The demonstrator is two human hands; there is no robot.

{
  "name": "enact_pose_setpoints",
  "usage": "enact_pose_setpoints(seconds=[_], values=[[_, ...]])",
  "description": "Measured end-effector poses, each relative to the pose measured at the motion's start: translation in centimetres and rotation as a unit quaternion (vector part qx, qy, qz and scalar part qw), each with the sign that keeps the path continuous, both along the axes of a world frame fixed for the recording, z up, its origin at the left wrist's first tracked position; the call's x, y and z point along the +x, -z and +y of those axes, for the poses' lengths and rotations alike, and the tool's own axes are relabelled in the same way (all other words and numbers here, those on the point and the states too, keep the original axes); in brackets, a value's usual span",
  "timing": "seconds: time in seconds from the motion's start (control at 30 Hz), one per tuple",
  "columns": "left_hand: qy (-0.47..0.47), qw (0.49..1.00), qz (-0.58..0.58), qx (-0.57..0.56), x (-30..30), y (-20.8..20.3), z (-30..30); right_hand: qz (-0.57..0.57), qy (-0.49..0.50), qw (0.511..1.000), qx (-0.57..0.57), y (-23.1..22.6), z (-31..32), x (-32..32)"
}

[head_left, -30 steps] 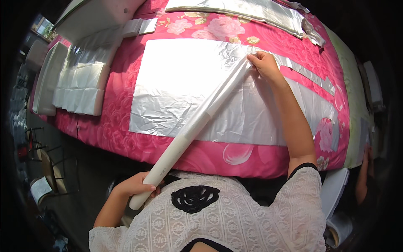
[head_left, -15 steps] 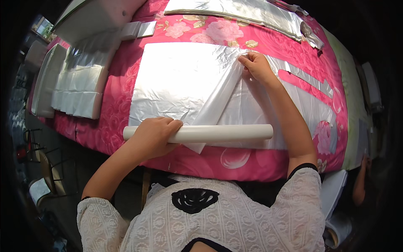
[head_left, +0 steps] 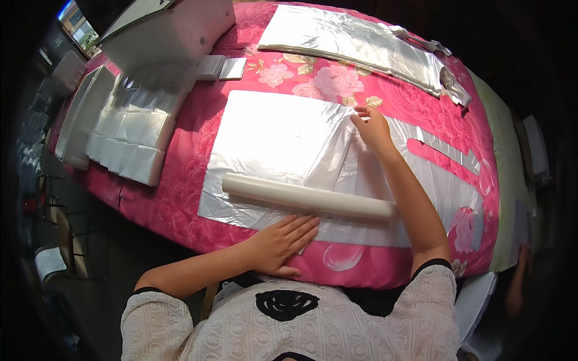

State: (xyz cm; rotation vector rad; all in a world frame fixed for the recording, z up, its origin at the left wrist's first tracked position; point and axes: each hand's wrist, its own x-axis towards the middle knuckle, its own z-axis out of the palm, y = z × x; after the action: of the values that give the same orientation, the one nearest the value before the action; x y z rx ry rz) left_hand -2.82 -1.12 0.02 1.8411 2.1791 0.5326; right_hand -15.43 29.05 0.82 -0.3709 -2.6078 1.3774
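Note:
A long white roll (head_left: 307, 197) lies crosswise on a stack of clear plastic bags (head_left: 283, 138) spread on the pink flowered cloth (head_left: 198, 126). My left hand (head_left: 280, 243) rests flat with fingers spread on the near edge of the bags, just in front of the roll and not gripping it. My right hand (head_left: 372, 127) pinches the far edge of a folded-over plastic bag near the top of the stack. My right forearm crosses over the roll's right end.
Stacks of folded plastic bags (head_left: 135, 135) and a flat white tray (head_left: 81, 117) lie at the left. A white box (head_left: 174, 30) stands at the back left. More plastic sheets (head_left: 361, 42) lie at the far edge, cut strips (head_left: 448, 153) at the right.
The roll swung from a diagonal hold down to lie flat across the bags. My left hand let go of it and now rests on the bags' near edge.

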Motion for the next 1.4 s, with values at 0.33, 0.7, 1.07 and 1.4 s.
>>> enact_pose_setpoints(seconds=[0.33,0.7,1.07,1.4], values=[[-0.075,0.997,0.012,-0.018,4.4,0.4,0.9,0.128,-0.279,0.905,0.293,-1.7,-7.9,16.5],[-0.04,0.999,-0.027,0.016,2.7,-0.4,0.8,0.077,-0.003,0.952,0.296,-1.3,5.9,12.5],[-0.071,0.997,0.032,-0.028,4.9,0.2,1.0,0.16,-0.274,0.911,0.265,-2.4,-5.5,14.2],[-0.026,0.994,-0.046,0.095,4.0,1.3,-0.3,0.205,-0.143,0.916,0.313,0.0,-2.8,2.5]])
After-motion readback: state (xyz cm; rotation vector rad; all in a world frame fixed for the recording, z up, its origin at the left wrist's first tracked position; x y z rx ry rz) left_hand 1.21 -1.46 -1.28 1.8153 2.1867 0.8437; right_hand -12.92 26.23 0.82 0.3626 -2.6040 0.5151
